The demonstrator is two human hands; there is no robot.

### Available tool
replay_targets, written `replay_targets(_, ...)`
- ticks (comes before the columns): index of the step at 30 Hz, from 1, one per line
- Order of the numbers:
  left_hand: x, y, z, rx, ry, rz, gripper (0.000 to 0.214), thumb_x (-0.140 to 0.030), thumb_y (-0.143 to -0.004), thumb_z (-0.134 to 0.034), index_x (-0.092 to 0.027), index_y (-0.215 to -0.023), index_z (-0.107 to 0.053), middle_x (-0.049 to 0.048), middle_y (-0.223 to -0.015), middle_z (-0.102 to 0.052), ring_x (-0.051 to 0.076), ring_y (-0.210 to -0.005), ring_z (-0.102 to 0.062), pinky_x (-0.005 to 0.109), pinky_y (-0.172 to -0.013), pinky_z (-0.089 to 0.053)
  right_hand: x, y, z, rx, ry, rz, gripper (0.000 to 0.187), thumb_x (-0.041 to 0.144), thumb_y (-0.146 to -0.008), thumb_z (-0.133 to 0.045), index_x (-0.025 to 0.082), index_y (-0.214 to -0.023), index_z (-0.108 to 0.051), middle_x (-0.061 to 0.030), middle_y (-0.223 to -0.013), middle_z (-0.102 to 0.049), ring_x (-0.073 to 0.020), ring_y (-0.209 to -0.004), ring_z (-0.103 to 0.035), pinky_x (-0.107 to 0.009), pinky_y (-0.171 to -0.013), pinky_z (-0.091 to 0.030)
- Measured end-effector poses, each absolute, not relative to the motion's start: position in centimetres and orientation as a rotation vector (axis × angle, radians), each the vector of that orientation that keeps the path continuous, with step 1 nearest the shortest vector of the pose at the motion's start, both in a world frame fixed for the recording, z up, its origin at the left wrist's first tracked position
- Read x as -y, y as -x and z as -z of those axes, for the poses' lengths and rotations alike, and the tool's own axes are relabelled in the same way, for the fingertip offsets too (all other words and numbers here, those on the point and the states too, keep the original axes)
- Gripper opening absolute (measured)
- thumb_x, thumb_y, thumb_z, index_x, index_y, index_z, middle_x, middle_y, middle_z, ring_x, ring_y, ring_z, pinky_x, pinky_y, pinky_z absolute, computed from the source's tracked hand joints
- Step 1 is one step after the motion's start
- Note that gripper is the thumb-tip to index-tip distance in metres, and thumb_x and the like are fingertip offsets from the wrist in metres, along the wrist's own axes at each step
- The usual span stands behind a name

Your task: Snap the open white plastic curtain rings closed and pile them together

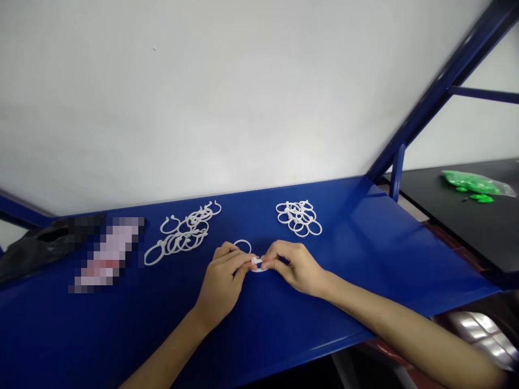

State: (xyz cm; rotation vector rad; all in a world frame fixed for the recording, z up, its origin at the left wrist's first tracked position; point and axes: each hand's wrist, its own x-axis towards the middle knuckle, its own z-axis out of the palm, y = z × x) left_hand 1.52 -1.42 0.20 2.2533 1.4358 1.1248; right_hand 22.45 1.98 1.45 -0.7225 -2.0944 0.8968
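Observation:
My left hand (223,280) and my right hand (295,266) meet over the middle of the blue table. Between their fingertips they pinch a small white plastic ring (259,269), each hand at one side of its end piece. Just behind my left fingers another white ring (243,241) lies on the table, partly hidden by the hand. Farther left is a loose pile of white rings (190,229), some of them with an open gap and knobbed ends. A tighter cluster of white rings (299,218) lies to the right, beyond my right hand.
The blue table (324,324) stands against a pale wall. At its left lie a black plastic bag (32,251) and a blurred-out pinkish item (111,251). A blue metal frame (430,97) slants up at the right. Beyond it, a black table (478,216) bears a bag of green pieces (470,181).

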Motion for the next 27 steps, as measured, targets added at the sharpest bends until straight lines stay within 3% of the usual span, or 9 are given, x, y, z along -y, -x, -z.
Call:
replay_targets(8,1.6,-1.8,0.2,-1.271,-2.508,-1.167,0.03,-0.016,-0.098,-0.049,-0.023,-0.079,-0.071,-0.001,-0.078,-0.075,0.016,-0.079,-0.059,0.035,-0.076,-0.048,-1.7,-23.0,-1.3,2.389,0.508,-0.553,0.024,0.02,-0.105,-0.042,0.018,-0.097,-0.065,-0.0083,-0.089,-0.071,-0.0186,-0.078,-0.062,-0.033,-0.074,-0.054)
replay_targets(11,1.1,-1.9,-0.1,-1.317,-2.543,-1.142,0.018,-0.021,-0.097,-0.054,-0.021,-0.101,-0.071,0.0016,-0.093,-0.075,0.018,-0.09,-0.06,0.036,-0.084,-0.05,-2.7,-23.1,-1.7,2.344,0.611,-0.519,0.021,0.025,-0.105,-0.045,0.02,-0.099,-0.065,-0.0073,-0.093,-0.072,-0.0186,-0.085,-0.065,-0.032,-0.079,-0.054)
replay_targets(15,0.3,-1.0,0.0,-1.599,-2.56,-0.981,0.033,-0.032,-0.095,-0.058,-0.02,-0.126,-0.063,0.0078,-0.116,-0.07,0.024,-0.108,-0.059,0.043,-0.096,-0.048,-5.8,-25.5,-2.4,2.092,1.053,-0.292,0.014,0.028,-0.1,-0.055,0.02,-0.096,-0.066,-0.0077,-0.094,-0.071,-0.0206,-0.085,-0.067,-0.033,-0.08,-0.053)
replay_targets(18,-0.1,0.4,0.5,-1.78,-2.533,-0.807,0.034,-0.037,-0.092,-0.06,-0.02,-0.12,-0.065,0.0105,-0.12,-0.065,0.029,-0.112,-0.057,0.047,-0.098,-0.047,-8.8,-28.9,-2.4,1.894,1.513,-0.183,0.01,0.024,-0.095,-0.061,0.018,-0.092,-0.069,-0.0084,-0.095,-0.071,-0.0196,-0.078,-0.066,-0.032,-0.076,-0.051)
replay_targets(20,-0.3,1.2,0.7,-1.832,-2.503,-0.707,0.036,-0.04,-0.089,-0.061,-0.02,-0.118,-0.066,0.0112,-0.12,-0.063,0.031,-0.113,-0.056,0.05,-0.098,-0.047,-10.5,-31.1,-2.1,1.803,1.765,-0.275,0.008,0.022,-0.091,-0.063,0.019,-0.093,-0.071,-0.006,-0.093,-0.074,-0.0195,-0.084,-0.069,-0.03,-0.08,-0.05)
replay_targets(24,-0.5,1.5,0.7,-1.792,-2.452,-0.638,0.032,-0.038,-0.09,-0.059,-0.024,-0.117,-0.066,0.0084,-0.115,-0.064,0.029,-0.109,-0.057,0.05,-0.096,-0.046,-12.1,-33.2,-1.3,1.756,1.886,-0.343,0.01,0.021,-0.088,-0.066,0.016,-0.092,-0.074,-0.0068,-0.088,-0.077,-0.0196,-0.083,-0.071,-0.028,-0.074,-0.05)
replay_targets(27,-0.5,1.4,0.5,-1.729,-2.444,-0.68,0.02,-0.035,-0.092,-0.058,-0.025,-0.106,-0.068,0.0058,-0.109,-0.065,0.025,-0.102,-0.058,0.047,-0.094,-0.046,-12.1,-33.1,-1.0,1.773,1.906,-0.362,0.013,0.026,-0.089,-0.066,0.017,-0.091,-0.075,-0.0065,-0.089,-0.077,-0.0195,-0.083,-0.072,-0.027,-0.073,-0.049)
